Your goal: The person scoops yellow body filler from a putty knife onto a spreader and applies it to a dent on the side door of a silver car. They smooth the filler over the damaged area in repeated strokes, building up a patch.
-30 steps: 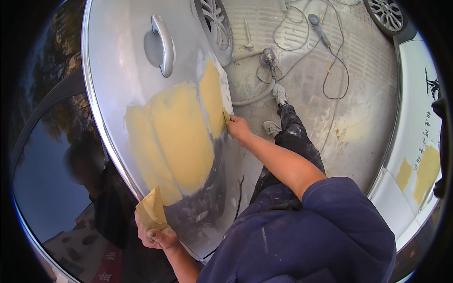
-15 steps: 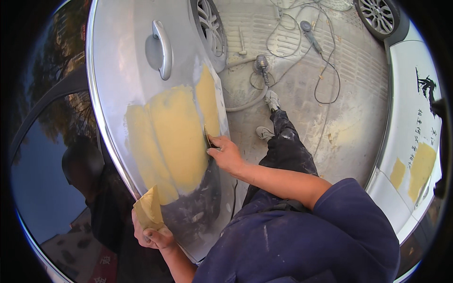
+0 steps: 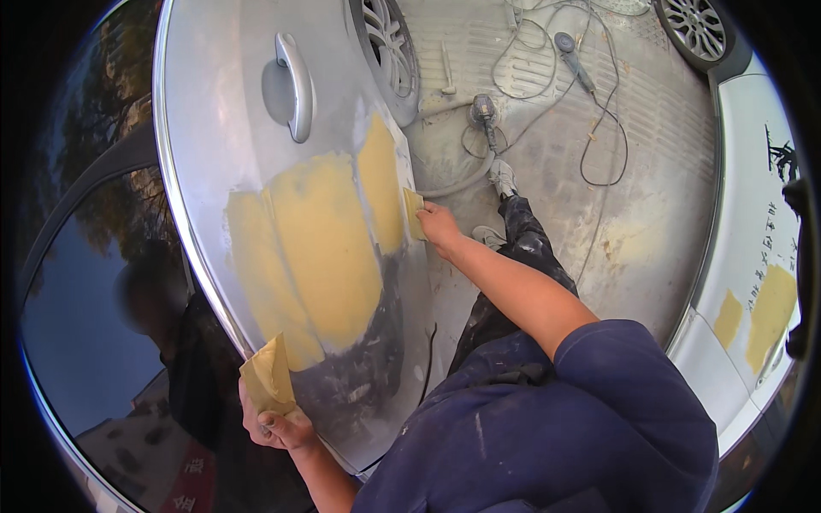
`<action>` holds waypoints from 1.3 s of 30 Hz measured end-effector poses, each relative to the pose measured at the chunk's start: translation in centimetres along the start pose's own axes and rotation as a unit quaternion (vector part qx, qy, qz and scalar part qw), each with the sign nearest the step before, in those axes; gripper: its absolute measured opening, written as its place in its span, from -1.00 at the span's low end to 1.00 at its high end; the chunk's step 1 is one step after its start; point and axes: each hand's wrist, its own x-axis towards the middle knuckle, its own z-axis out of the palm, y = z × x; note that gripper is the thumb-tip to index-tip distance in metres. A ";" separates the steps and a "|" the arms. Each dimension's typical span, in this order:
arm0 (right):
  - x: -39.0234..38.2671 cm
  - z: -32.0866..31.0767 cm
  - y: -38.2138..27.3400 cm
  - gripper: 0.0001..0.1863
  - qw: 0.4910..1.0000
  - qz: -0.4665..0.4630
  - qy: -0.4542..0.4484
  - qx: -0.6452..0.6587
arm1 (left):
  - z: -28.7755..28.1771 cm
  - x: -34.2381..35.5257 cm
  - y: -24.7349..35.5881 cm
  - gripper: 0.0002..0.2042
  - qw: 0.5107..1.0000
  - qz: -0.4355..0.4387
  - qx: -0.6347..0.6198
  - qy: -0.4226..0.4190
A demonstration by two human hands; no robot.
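Observation:
A silver car door point(image 3: 218, 81) fills the left middle, with a broad patch of yellow body filler point(image 3: 329, 248) on it and a narrower filler strip point(image 3: 380, 188) along its right side. My right hand point(image 3: 441, 229) pinches a thin, filler-coated putty spreader point(image 3: 413, 214) at the door's right edge, beside the strip. At the lower left, near the window trim, my left hand point(image 3: 278, 427) grips a flat putty scraper point(image 3: 268, 374) heaped with yellow filler. Below the patch, the door surface shows a dark grey, scuffed area point(image 3: 351, 385).
Two corded or hosed power sanders, one point(image 3: 485, 111) near my foot and another point(image 3: 575, 61) farther off, lie on the dusty floor among looped cables. A hammer-like tool point(image 3: 447, 68) lies by the wheel point(image 3: 389, 47). A white car point(image 3: 727, 282) with filler patches stands at right.
My right hand has moved right and away from me, off the filler patch to the door's edge; the spreader's coated face now shows. The left hand stays nearly still.

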 end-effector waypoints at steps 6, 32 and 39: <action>2.7 2.7 0.8 -0.59 0.999 -0.005 0.014 -0.048 | -0.3 -0.3 -0.3 -0.19 1.000 -0.003 -0.005 -0.001; 2.3 1.7 -0.2 -0.57 0.999 0.002 -0.030 -0.033 | -0.7 -1.4 -1.3 -0.52 0.995 -0.064 -0.025 0.074; -4.3 2.4 -3.8 -0.44 0.995 -0.058 -0.057 -0.053 | -0.2 -1.3 -0.7 -0.49 0.997 -0.042 -0.017 0.063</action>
